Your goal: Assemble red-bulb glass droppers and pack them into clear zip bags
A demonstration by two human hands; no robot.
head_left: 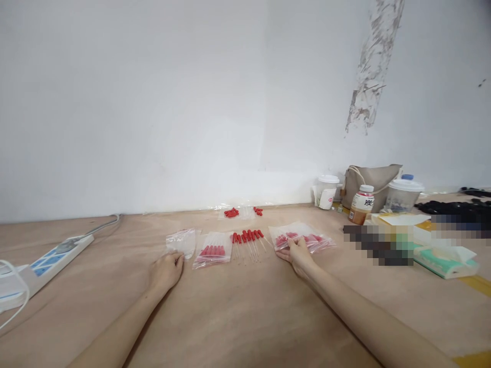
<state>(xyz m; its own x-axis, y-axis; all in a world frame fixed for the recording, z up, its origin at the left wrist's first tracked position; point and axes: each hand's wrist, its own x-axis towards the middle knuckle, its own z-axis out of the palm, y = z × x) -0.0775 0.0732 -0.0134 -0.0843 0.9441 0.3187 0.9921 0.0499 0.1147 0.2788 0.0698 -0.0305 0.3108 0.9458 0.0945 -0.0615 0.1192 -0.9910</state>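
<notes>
My left hand (166,271) rests on the table with its fingers curled at the lower edge of clear zip bags (184,243); whether it pinches one is hidden. My right hand (299,255) grips a filled zip bag (316,237) that holds several red-handled pieces. Between the hands lies another zip bag (213,250) with a row of red handles inside. Beside it, loose thin-shafted tools with red handles (249,236) are fanned out, their tips too small to make out. Farther back, short red pieces (231,212) lie on clear plastic.
A power strip (61,255) with a cable stands at the left. At the right back are a lidded paper cup (328,191), a drink bottle (361,204), a grey bag (378,179) and a plastic tub (404,197). A green tissue pack (447,260) lies nearer. The wall bounds the brown-covered table (230,317).
</notes>
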